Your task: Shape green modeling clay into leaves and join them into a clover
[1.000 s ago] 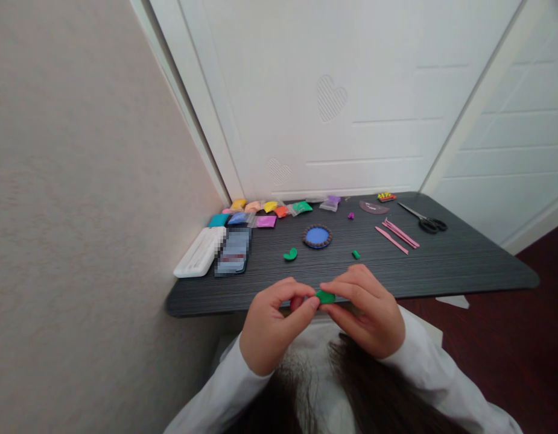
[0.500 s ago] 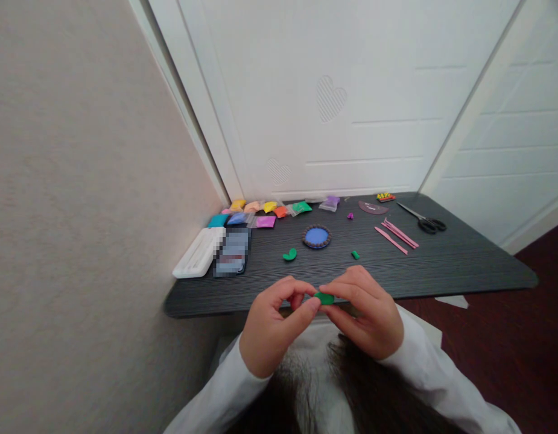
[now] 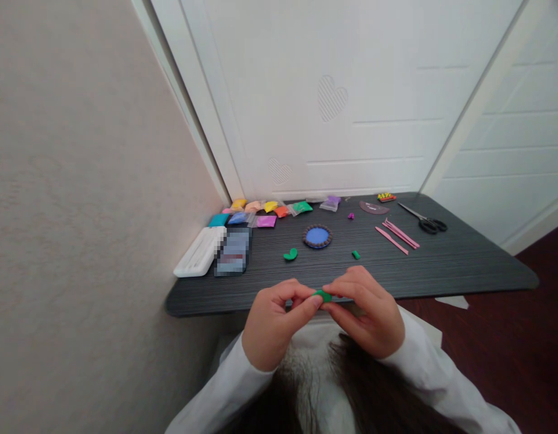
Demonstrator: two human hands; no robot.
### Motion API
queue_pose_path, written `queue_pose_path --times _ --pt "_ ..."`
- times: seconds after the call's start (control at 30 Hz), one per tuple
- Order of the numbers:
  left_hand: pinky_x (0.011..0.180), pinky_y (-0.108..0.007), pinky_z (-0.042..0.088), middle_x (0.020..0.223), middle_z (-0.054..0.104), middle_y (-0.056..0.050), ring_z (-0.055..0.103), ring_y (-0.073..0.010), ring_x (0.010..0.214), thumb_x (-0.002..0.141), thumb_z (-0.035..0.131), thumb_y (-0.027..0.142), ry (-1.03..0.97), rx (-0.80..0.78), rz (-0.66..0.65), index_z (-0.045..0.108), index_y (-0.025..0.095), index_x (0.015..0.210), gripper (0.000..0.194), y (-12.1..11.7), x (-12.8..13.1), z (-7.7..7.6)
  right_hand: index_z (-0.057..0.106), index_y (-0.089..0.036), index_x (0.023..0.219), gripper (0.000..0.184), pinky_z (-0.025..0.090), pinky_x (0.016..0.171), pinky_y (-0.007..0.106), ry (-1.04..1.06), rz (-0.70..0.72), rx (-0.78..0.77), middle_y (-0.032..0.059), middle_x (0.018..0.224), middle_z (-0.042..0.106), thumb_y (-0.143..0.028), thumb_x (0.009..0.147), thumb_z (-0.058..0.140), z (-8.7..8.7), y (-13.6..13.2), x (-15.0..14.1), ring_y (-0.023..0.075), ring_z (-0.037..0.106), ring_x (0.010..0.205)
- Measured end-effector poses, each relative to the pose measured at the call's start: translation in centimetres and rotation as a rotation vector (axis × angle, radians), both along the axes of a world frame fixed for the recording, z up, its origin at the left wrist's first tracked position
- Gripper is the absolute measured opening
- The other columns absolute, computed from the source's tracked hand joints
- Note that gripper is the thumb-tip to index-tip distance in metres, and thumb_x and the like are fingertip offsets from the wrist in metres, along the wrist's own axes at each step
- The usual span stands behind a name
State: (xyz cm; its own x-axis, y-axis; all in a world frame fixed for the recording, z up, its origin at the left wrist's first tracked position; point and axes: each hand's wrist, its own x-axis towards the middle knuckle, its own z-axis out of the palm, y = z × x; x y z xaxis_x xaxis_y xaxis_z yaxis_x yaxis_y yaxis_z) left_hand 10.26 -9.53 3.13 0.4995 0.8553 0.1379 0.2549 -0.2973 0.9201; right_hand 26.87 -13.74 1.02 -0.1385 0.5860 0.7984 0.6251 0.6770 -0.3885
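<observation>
A small flat piece of green clay point(image 3: 323, 295) is pinched between my left hand point(image 3: 274, 322) and my right hand point(image 3: 367, 310), just in front of the near edge of the dark table point(image 3: 464, 265). Both hands have their fingers closed on it, thumbs and forefingers meeting at the clay. On the table beyond lie a curled green clay piece point(image 3: 290, 255), a tiny green clay bit point(image 3: 356, 255) and a blue clay disc with a brown rim point(image 3: 317, 236).
Several small bags of coloured clay point(image 3: 269, 212) line the table's back left. A white tray point(image 3: 199, 252) sits by the wall. Pink modelling tools point(image 3: 397, 234), scissors point(image 3: 426, 220), a mauve half-disc point(image 3: 373, 208) and a small multicoloured clay item point(image 3: 386, 196) lie at the right.
My fingers have closed tighter round the green clay, so less of it shows. The hands stay in the same place.
</observation>
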Motion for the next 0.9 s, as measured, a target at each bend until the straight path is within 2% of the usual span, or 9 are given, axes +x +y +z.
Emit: queue_pose_path --times 0.27,0.57,0.9 --pt "0.06 -0.025 0.036 0.057 0.052 0.0 0.045 -0.0116 0.059 0.075 0.058 0.033 0.025 0.014 -0.064 0.07 0.016 0.074 0.021 0.21 0.02 0.1 0.057 -0.02 0.098 0.025 0.044 0.066 0.032 -0.024 0.009 -0.014 0.003 0.08 0.066 -0.014 0.074 0.059 -0.2 0.05 0.11 0.0147 0.057 0.072" --pt "0.054 -0.023 0.034 0.055 0.048 0.001 0.043 -0.0102 0.056 0.073 0.06 0.032 0.002 -0.022 -0.036 0.067 0.014 0.064 0.022 0.16 0.05 -0.19 0.057 -0.02 0.099 0.025 0.044 0.064 0.031 -0.056 0.003 0.004 0.0034 0.079 0.066 -0.016 0.075 0.058 -0.08 0.02 0.07 0.0147 0.057 0.07" --pt "0.056 -0.024 0.035 0.057 0.051 0.0 0.045 -0.0112 0.057 0.073 0.061 0.033 -0.024 -0.084 -0.084 0.071 0.016 0.075 0.02 0.51 0.06 -0.36 0.057 -0.02 0.1 0.026 0.043 0.064 0.032 -0.066 0.014 0.016 0.0034 0.08 0.067 -0.014 0.076 0.058 -0.19 0.07 0.09 0.0146 0.057 0.07"
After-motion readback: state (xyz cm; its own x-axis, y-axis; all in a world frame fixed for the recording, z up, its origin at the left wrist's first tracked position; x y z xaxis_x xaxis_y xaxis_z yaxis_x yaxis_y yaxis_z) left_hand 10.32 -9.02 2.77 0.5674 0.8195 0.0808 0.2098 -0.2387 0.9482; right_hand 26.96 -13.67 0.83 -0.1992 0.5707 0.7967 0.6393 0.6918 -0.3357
